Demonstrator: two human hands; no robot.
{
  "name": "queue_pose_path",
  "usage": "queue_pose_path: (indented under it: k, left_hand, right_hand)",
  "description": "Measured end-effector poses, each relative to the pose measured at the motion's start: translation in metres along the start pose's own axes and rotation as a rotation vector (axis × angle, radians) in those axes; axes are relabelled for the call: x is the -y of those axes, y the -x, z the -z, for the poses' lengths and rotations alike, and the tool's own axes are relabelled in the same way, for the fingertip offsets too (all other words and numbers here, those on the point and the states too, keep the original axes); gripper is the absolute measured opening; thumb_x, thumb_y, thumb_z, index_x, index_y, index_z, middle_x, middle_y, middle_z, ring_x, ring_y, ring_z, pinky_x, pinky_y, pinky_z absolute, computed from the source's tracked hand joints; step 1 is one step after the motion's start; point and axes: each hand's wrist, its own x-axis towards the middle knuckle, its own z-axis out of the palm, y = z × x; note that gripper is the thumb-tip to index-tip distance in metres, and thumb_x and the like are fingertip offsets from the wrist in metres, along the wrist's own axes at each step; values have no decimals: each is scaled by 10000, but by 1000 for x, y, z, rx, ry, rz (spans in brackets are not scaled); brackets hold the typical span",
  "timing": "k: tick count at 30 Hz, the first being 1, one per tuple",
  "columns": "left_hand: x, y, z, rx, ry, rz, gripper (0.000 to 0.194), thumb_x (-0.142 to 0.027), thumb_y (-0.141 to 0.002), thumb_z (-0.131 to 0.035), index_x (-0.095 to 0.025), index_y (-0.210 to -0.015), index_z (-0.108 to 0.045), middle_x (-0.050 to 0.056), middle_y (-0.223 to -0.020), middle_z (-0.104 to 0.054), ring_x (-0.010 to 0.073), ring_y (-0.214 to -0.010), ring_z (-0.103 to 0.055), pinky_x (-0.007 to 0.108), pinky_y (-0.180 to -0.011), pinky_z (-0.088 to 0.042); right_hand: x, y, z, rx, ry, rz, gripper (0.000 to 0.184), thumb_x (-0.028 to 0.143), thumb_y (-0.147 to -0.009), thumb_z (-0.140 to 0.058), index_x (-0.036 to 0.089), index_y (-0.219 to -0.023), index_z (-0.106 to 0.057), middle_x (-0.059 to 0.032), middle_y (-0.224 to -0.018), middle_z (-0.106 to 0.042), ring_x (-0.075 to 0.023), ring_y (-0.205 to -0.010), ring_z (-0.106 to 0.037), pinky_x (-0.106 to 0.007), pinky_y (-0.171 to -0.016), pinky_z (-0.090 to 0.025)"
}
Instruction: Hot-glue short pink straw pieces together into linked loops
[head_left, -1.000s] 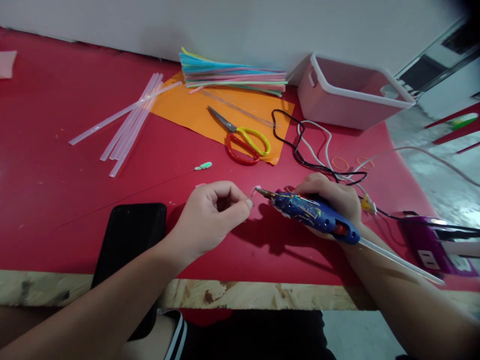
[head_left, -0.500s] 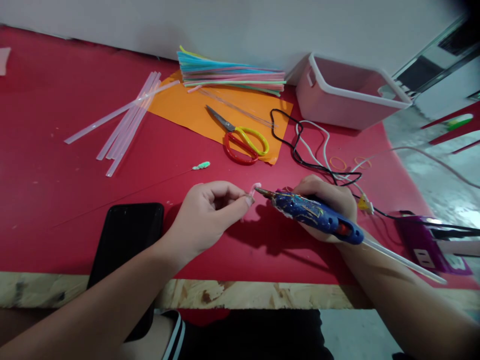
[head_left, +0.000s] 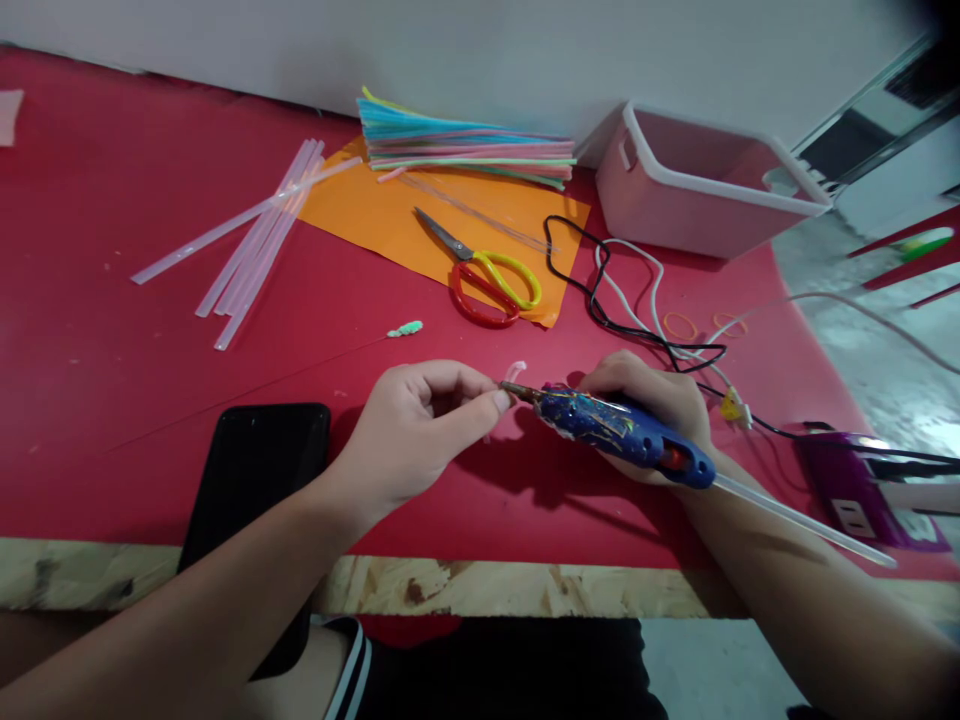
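Observation:
My left hand [head_left: 431, 430] pinches a small curled piece of pink pipe cleaner [head_left: 516, 371] between thumb and forefinger, its bent end sticking out past the fingertips. In my right hand [head_left: 660, 400] is a blue hot glue gun [head_left: 615, 430], held with its nozzle pointing left; a clear glue stick [head_left: 806, 520] juts from its back. The metal nozzle tip is right at the left fingertips, beside the pink piece; whether it touches is unclear. Beyond the left hand lies a thin wire with a fuzzy green tip [head_left: 406, 329].
Red-and-yellow scissors [head_left: 495, 285] rest on orange paper [head_left: 360, 220], near a bundle of pipe cleaners [head_left: 465, 145]. Clear glue sticks [head_left: 259, 245] lie left. A pink bin [head_left: 675, 205], tangled cables [head_left: 600, 300] and a purple power strip [head_left: 862, 490] are right; a black phone [head_left: 259, 470] sits under my left forearm.
The glue gun's nozzle has shifted left and slightly down, from the bent end of the pink piece to my left fingertips. My left hand has barely moved.

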Motion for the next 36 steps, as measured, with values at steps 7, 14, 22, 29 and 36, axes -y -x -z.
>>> queue_pose_path:
  k: [7,14,22,29,36]
  left_hand:
    - [1,0,1,36,11,-4,150,-266,-829,-733,-163,-719,-739,11,-718,-757,114,-681,-671,203,-647,-516]
    - [0,1,2,45,-23,-3,168,-268,-839,-721,-159,-711,-727,11,-717,-740,111,-683,-645,205,-645,-500]
    - [3,1,2,43,-46,-17,180,-271,-821,-705,-162,-679,-693,15,-682,-704,130,-661,-631,236,-631,-482]
    - [4,1,2,47,-89,-29,161,-234,-808,-680,-171,-660,-667,4,-648,-659,121,-631,-584,241,-595,-436]
    - [5,1,2,54,-93,-28,157,-228,-810,-683,-172,-665,-664,6,-654,-658,123,-632,-575,251,-596,-424]
  right_hand:
    - [-4,1,1,-3,-8,22,158,264,-850,-678,280,-1003,-640,-55,-867,-731,-230,-741,-663,-388,-645,-528]
    - [-8,1,3,9,-3,58,194,347,-860,-675,248,-1026,-649,-68,-870,-720,-238,-755,-656,-407,-680,-524]
    - [-4,-2,1,-60,77,68,83,309,-924,-619,273,-988,-657,-41,-784,-698,-228,-690,-622,-421,-685,-507]
    - [-6,-2,1,-100,131,101,85,253,-920,-617,237,-976,-679,-42,-762,-682,-211,-692,-606,-401,-708,-487]
    - [-5,-3,2,-129,151,135,99,291,-931,-598,237,-962,-676,-30,-744,-678,-193,-676,-596,-384,-702,-482]
